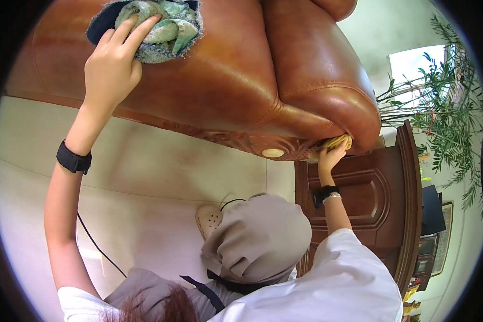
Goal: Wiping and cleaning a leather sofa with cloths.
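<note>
A brown leather sofa (193, 84) with a carved wooden base fills the upper part of the view. At the upper left my left hand (114, 60) rests with its fingers on a bunched light green cloth (167, 30), which lies in a dark blue piece with frayed edges on the leather; whether the fingers grip it cannot be told. Farther right, my right hand (333, 157) holds a folded yellow cloth (339, 141) against the end of the carved base, under the rounded arm. A pale round inlay (272, 153) sits in the carving beside it.
A dark wooden cabinet or desk (354, 193) stands close by my right forearm. Leafy plants (438, 108) rise behind it at the right. A black cable (98, 247) runs over the pale floor (165, 161), near a beige clog (209, 219) beside my bent knee.
</note>
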The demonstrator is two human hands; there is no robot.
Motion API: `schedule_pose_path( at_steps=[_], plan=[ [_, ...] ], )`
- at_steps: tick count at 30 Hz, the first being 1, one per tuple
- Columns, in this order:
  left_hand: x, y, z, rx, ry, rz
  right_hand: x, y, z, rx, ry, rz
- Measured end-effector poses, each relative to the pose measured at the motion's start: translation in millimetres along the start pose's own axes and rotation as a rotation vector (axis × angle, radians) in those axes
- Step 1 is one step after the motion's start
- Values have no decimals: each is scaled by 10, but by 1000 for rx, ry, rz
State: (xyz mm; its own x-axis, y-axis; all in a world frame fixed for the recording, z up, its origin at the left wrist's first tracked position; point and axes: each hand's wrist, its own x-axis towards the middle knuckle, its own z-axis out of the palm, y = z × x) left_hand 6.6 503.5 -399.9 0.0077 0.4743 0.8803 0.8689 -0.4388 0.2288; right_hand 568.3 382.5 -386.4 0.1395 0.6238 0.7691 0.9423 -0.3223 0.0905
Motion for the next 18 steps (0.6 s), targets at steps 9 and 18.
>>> schedule_pose_path(
  at_steps=[9, 18],
  plan=[
    [-2, -15, 6, 5, -13, 7, -149, 342, 193, 413, -136, 574],
    [10, -46, 25, 14, 12, 27, -421, 375, 287, 740, -238, 549]
  ],
)
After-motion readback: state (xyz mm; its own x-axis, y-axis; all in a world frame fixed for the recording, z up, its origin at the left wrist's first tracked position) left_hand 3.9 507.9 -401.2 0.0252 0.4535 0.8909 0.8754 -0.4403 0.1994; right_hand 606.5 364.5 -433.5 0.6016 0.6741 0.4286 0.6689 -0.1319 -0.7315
